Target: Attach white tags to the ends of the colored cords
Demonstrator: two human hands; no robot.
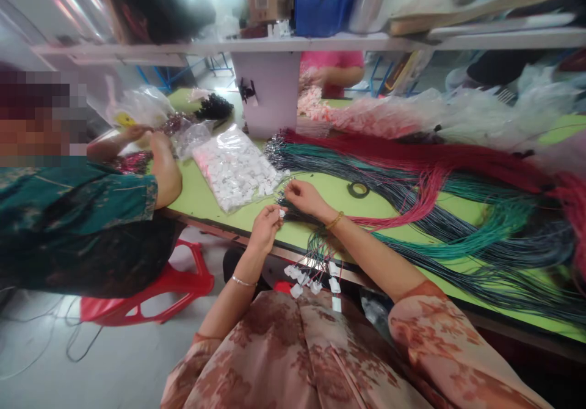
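My left hand [267,227] is closed in a pinch on a small white connector housing [282,213] near the table's front edge. Just above and to the right, my right hand [306,198] has its fingertips pressed together by the metal-tipped ends of the dark wires [293,210]; what they pinch is too small to make out. Beyond both hands lies a clear plastic bag [238,168] full of white connector housings. Below my right forearm, finished-looking wires with white connectors [315,287] hang over the table edge.
Long bundles of red wires [394,152], green wires [499,220] and dark wires [517,247] spread across the green table [320,183]. A roll of black tape [358,190] lies among them. At left, a co-worker [77,213] sits on a red stool [183,281]. A shelf [274,44] crosses above.
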